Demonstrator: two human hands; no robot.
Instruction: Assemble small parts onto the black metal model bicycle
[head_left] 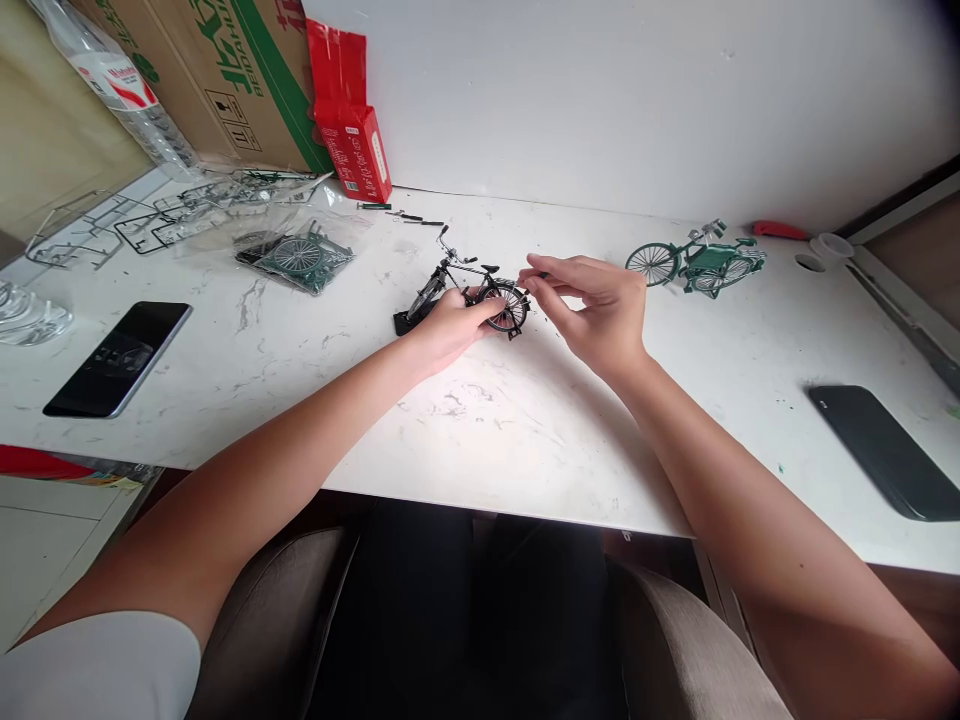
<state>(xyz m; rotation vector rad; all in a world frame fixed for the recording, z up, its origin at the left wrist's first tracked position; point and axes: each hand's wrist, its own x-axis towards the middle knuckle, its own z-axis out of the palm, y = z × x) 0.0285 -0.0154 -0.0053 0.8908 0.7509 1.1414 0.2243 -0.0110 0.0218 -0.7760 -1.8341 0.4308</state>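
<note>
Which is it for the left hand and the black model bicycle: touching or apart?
Touching: the head view shows the left hand gripping the black model bicycle, thumb across the rear wheel.

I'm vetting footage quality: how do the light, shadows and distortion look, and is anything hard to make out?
Head view: bright light whitens the white marbled tabletop near the middle; a soft shadow lies left of the bare right forearm; wide-angle stretching shows towards the edges; the top right corner darkens; detail between the right hand and black spoked-wheel miniature bicycle is too fine to read.
</note>
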